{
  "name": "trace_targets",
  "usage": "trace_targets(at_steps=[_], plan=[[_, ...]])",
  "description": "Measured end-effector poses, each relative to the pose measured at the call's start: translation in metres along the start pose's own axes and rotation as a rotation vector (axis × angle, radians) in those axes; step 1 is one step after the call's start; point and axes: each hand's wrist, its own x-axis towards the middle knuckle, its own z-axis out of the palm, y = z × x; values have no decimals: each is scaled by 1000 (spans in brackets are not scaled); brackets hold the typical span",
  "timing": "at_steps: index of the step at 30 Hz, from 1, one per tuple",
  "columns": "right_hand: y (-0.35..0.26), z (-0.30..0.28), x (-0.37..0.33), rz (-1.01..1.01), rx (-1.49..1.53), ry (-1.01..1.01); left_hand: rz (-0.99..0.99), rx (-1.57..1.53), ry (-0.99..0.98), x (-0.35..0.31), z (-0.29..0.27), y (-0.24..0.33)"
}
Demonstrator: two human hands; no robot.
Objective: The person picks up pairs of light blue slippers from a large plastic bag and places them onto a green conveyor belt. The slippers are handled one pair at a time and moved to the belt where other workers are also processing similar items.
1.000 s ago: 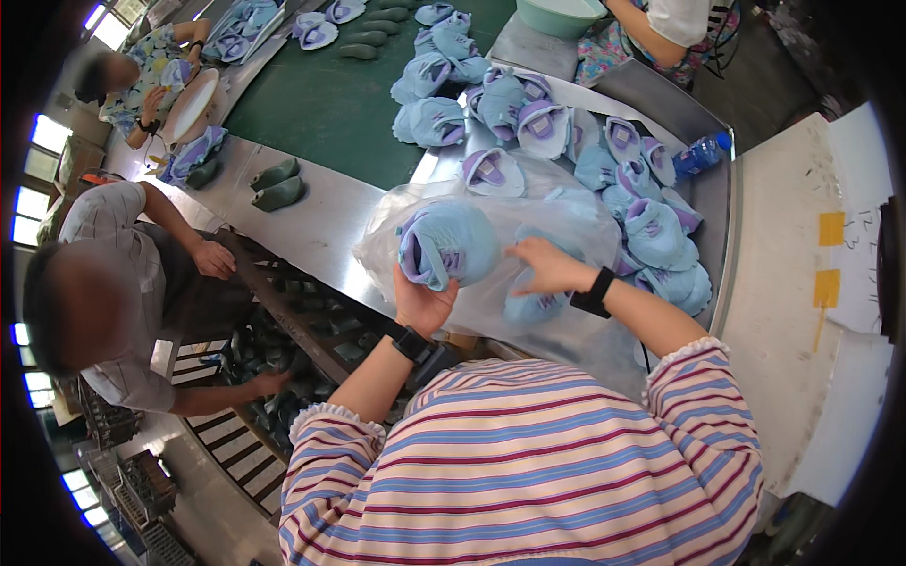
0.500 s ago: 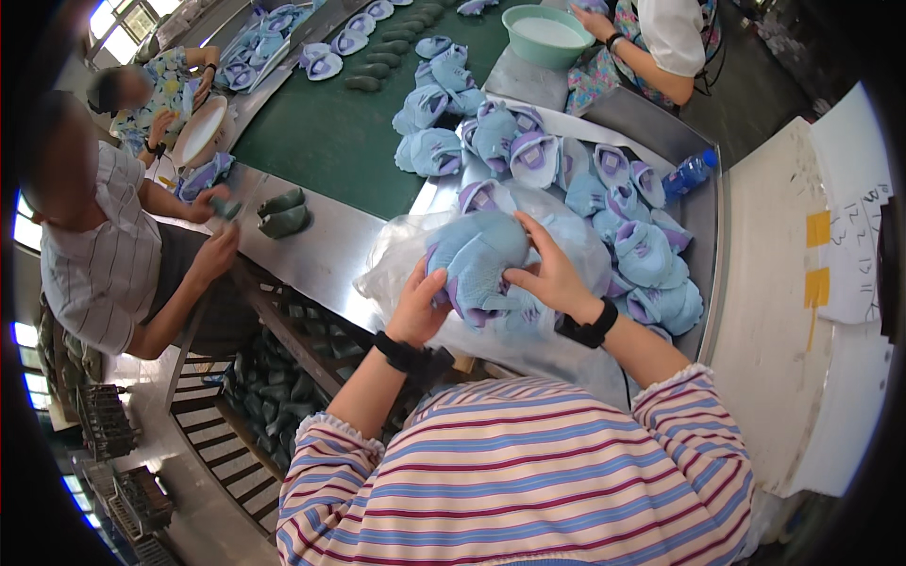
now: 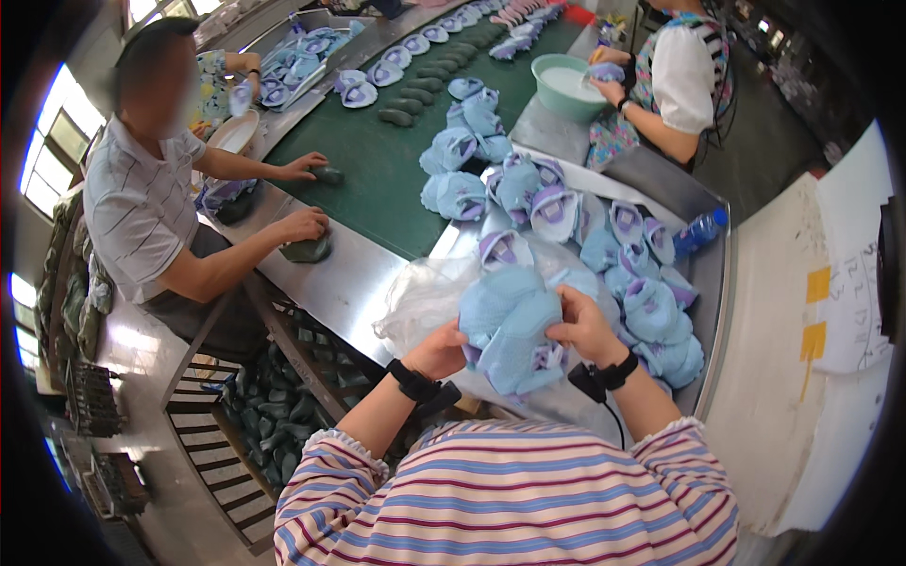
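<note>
Between my two hands are light blue shoe uppers [image 3: 510,325] with purple trim, apparently more than one held together. My left hand [image 3: 439,351] grips their left edge, with the thumb at the near side. The fingers of my right hand [image 3: 587,325] close on the right edge. Under and behind them lies a crumpled clear plastic bag [image 3: 425,300] on the metal table. More blue and purple uppers [image 3: 651,307] are heaped to the right of my hands, and another group of uppers [image 3: 458,193] lies just beyond, reaching onto the green belt.
A co-worker at the left has hands on dark green shoe lasts [image 3: 308,247]. Rows of lasts [image 3: 425,83] lie on the green belt [image 3: 349,141]. At far right, another person works over a green basin [image 3: 557,99]. A blue bottle [image 3: 700,231] stands by the tray edge. Below left, a crate holds lasts [image 3: 274,406].
The view has shifted, so the scene sits lower and further right. The uppers have turned in my hands. The co-worker at left has set the lasts down on the table and belt edge.
</note>
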Motion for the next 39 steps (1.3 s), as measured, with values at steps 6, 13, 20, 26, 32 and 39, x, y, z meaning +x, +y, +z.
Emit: trace_targets(at_steps=[6, 13, 20, 26, 32, 39], plan=[[0, -15, 21, -141, 231, 344, -68, 538, 312, 43, -1, 37], [-4, -34, 45, -255, 355, 573, 12, 674, 863, 150, -93, 53], [25, -33, 22, -79, -15, 522, -137, 922, -140, 108, -6, 21], [29, -24, 31, -179, 73, 540, 195, 510, 230, 127, -86, 73], [31, -16, 35, -61, 36, 421, 838, 183, 855, 150, -146, 298], [47, -14, 22, 225, -99, -12, 326, 383, 161, 152, -102, 245]])
